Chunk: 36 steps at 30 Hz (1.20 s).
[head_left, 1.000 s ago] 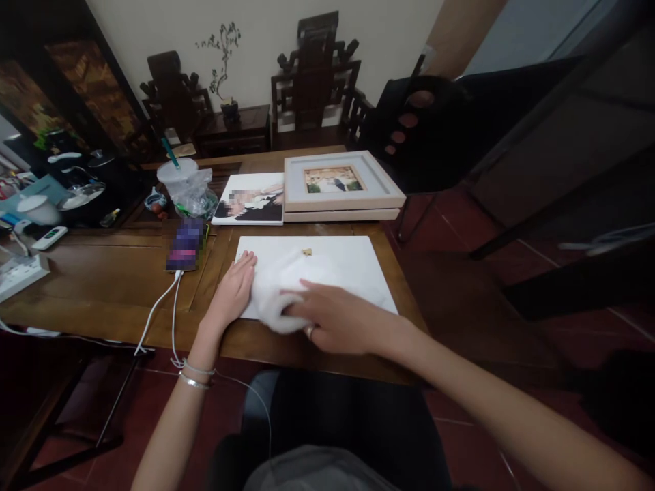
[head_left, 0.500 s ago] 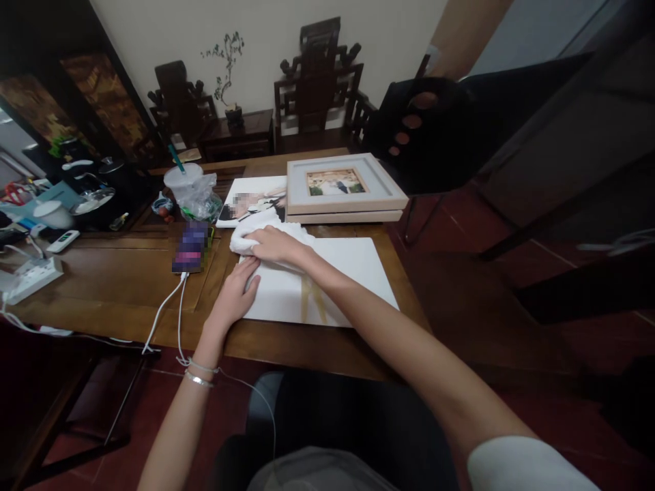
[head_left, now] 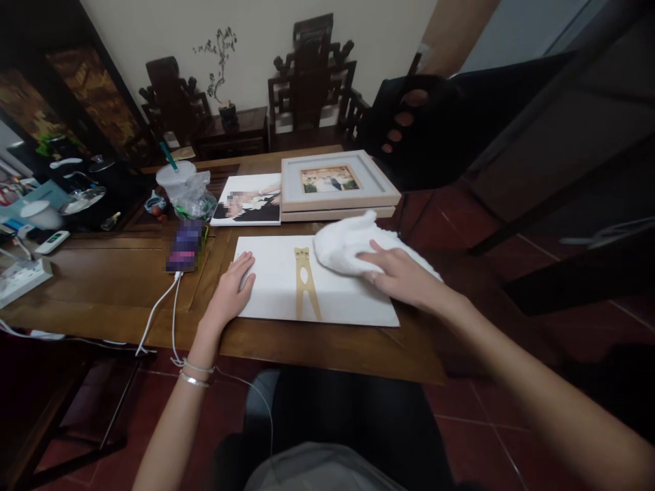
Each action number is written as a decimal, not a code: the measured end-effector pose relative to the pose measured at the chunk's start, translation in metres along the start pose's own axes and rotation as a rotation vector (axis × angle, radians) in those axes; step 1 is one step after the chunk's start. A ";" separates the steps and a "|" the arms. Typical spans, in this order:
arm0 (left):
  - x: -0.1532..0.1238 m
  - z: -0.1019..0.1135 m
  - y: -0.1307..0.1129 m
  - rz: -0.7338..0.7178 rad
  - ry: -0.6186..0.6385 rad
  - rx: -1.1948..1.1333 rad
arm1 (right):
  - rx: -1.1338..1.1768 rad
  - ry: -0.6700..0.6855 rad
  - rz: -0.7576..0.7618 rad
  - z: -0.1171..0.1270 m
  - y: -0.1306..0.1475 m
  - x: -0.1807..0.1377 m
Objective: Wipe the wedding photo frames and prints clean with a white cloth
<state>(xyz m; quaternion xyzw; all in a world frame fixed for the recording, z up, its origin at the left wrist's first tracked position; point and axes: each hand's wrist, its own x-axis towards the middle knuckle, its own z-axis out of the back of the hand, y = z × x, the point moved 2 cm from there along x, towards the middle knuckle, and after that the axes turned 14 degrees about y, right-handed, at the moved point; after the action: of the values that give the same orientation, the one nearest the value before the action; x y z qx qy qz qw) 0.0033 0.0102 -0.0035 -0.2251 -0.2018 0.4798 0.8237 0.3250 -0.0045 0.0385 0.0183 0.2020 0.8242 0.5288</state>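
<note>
A white flat panel (head_left: 271, 293) lies on the wooden table (head_left: 102, 279), with a gold stand piece (head_left: 306, 290) down its middle. My left hand (head_left: 233, 290) rests flat on the panel's left edge, fingers stretched out. My right hand (head_left: 402, 273) presses a white cloth (head_left: 348, 245) onto the panel's far right corner, fingers spread over it.
Behind the panel lie a photo print (head_left: 248, 200) and stacked framed pictures (head_left: 338, 184). A phone (head_left: 185, 245) on a white cable, a lidded cup (head_left: 175, 179) in a plastic bag and a power strip (head_left: 20, 276) sit to the left. Dark chairs stand beyond.
My right hand swept the cloth from the panel's near left, up to its far left corner, then across to the far right. The left hand stayed put.
</note>
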 end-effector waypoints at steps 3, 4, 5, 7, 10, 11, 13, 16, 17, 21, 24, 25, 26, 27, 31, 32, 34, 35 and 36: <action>0.000 0.000 -0.001 0.003 0.004 -0.007 | -0.014 0.075 0.139 -0.012 0.015 -0.042; 0.000 0.001 -0.001 0.006 0.007 -0.011 | -0.004 0.096 0.182 -0.015 0.020 -0.053; 0.000 0.001 -0.002 0.009 0.009 -0.013 | 0.007 0.114 0.212 -0.016 0.024 -0.061; -0.001 0.002 -0.003 0.013 0.012 -0.018 | 0.023 0.144 0.224 -0.017 0.028 -0.067; -0.001 0.004 -0.004 0.016 0.017 -0.018 | 0.026 0.132 0.142 -0.011 0.020 -0.049; -0.001 0.004 -0.004 0.018 0.018 -0.016 | 0.027 0.113 0.104 -0.007 0.015 -0.037; 0.000 0.004 -0.004 0.024 0.022 -0.011 | 0.038 0.069 0.033 0.004 0.005 -0.007; 0.000 0.005 -0.003 0.028 0.022 -0.010 | 0.068 0.036 -0.014 0.023 -0.007 0.038; 0.000 0.005 -0.003 0.029 0.021 -0.010 | 0.080 0.030 -0.022 0.029 -0.010 0.050; 0.000 0.004 -0.002 0.034 0.020 -0.004 | 0.095 -0.009 -0.047 0.035 -0.007 0.066; 0.000 0.003 -0.001 0.033 0.012 -0.006 | 0.046 0.001 -0.024 0.020 0.008 0.042; 0.000 0.003 -0.001 0.032 0.010 -0.008 | 0.023 0.018 -0.003 0.013 0.015 0.028; 0.000 0.002 -0.001 0.030 0.008 -0.008 | 0.001 0.040 0.025 0.006 0.022 0.012; 0.000 0.002 -0.001 0.029 0.007 -0.008 | -0.017 0.063 0.063 -0.001 0.029 -0.005; 0.000 0.002 -0.002 0.017 0.006 -0.007 | 0.038 0.136 0.230 -0.016 0.056 -0.071; 0.000 0.003 -0.002 0.012 0.009 -0.007 | 0.067 0.160 0.266 -0.017 0.060 -0.083; 0.001 0.003 -0.003 0.005 0.014 -0.008 | 0.107 0.210 0.312 -0.015 0.061 -0.098; 0.001 0.003 -0.003 0.002 0.015 -0.010 | 0.114 0.230 0.310 -0.014 0.058 -0.099; 0.001 0.003 -0.003 0.002 0.015 -0.012 | 0.112 0.240 0.288 -0.013 0.052 -0.096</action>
<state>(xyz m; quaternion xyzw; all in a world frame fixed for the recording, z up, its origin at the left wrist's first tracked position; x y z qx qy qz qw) 0.0043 0.0097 0.0009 -0.2339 -0.1981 0.4778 0.8233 0.3194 -0.1117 0.0629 -0.0219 0.3043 0.8751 0.3756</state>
